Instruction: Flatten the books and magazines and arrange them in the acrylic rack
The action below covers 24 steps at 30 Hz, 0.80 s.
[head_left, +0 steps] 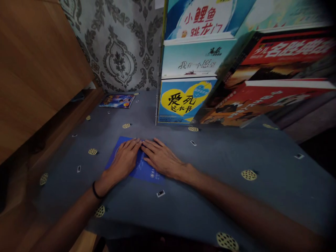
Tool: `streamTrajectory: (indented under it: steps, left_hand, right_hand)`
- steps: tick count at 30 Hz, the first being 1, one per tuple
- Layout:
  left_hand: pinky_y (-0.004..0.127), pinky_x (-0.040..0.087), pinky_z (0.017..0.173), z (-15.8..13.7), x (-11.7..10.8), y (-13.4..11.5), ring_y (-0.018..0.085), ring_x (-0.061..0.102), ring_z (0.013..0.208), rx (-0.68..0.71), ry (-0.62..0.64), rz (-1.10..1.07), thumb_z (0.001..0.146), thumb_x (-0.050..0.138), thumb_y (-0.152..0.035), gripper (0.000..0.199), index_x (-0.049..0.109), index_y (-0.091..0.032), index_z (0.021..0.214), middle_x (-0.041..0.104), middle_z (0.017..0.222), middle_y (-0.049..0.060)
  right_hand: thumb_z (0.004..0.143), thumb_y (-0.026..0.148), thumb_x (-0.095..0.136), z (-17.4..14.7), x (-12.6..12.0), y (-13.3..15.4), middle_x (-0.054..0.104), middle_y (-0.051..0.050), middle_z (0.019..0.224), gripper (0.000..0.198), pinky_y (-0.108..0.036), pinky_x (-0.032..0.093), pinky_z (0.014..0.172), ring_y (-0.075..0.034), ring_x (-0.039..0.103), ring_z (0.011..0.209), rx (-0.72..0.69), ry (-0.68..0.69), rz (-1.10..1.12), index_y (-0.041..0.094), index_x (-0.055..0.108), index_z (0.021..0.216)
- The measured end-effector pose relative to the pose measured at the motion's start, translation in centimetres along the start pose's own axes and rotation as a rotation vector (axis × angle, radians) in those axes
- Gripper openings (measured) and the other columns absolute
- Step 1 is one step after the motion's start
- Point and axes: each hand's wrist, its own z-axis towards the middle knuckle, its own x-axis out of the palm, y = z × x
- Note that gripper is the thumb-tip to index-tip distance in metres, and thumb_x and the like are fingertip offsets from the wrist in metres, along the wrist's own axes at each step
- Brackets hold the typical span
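A blue booklet [143, 175] with small white print near its lower right corner lies flat on the cloth-covered surface. Over its left part rests my left hand [125, 157], palm down, fingers stretched out; a black band circles that wrist. My right hand [162, 158] lies flat across the right part, its fingers extended toward the left hand. The fingertips of both hands nearly meet at the booklet's upper middle. Much of the cover is hidden under the hands, and neither hand grips it.
Behind the hands stands a rack of picture books, among them a blue-and-yellow book [183, 117] and a red book [252, 103]. A small colourful book [117, 101] lies at the back left. A wooden cabinet [39, 70] borders the left; patterned wallpaper [120, 52] covers the wall.
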Motion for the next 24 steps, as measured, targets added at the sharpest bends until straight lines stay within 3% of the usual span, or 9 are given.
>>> streamTrajectory:
  steps: [6, 15, 20, 24]
  left_hand:
    - [0.048, 0.045, 0.110, 0.0, -0.3, -0.2, 0.028, 0.054, 0.134, 0.001, 0.021, 0.025, 0.095, 0.037, -0.005, 0.048, 0.052, -0.013, 0.140, 0.060, 0.142, 0.015]
    - [0.049, 0.045, 0.110, 0.0, -0.4, -0.2, 0.028, 0.054, 0.134, -0.009, 0.027, 0.032, 0.096, 0.035, -0.006, 0.047, 0.052, -0.013, 0.139, 0.059, 0.144, 0.014]
    - [0.048, 0.043, 0.111, 0.3, -0.5, -0.6, 0.027, 0.051, 0.138, 0.018, 0.051, 0.053, 0.099, 0.032, -0.009, 0.047, 0.051, -0.015, 0.141, 0.058, 0.145, 0.014]
    - [0.049, 0.038, 0.115, 1.2, -0.6, -1.7, 0.024, 0.042, 0.146, 0.131, 0.131, -0.001, 0.104, 0.030, -0.015, 0.046, 0.046, -0.018, 0.147, 0.051, 0.153, 0.011]
  right_hand:
    - [0.101, 0.028, 0.050, -1.5, -0.5, -0.5, 0.060, -0.017, 0.143, 0.040, -0.054, 0.035, 0.120, -0.027, 0.054, 0.137, 0.017, -0.022, -0.011, 0.012, 0.059, 0.137]
    - [0.103, 0.024, 0.043, -5.2, -2.0, -2.3, 0.068, -0.011, 0.135, 0.036, -0.056, 0.039, 0.117, -0.024, 0.061, 0.129, 0.076, -0.087, 0.083, 0.020, 0.063, 0.133]
    - [0.105, 0.029, 0.037, -5.7, -2.4, -3.2, 0.066, -0.007, 0.138, 0.044, -0.053, 0.044, 0.114, -0.023, 0.063, 0.125, 0.169, -0.151, 0.274, 0.027, 0.049, 0.148]
    - [0.107, 0.035, 0.030, -5.7, -2.8, -3.3, 0.061, -0.009, 0.143, 0.050, -0.050, 0.048, 0.109, -0.023, 0.057, 0.132, 0.215, -0.181, 0.375, 0.026, 0.035, 0.155]
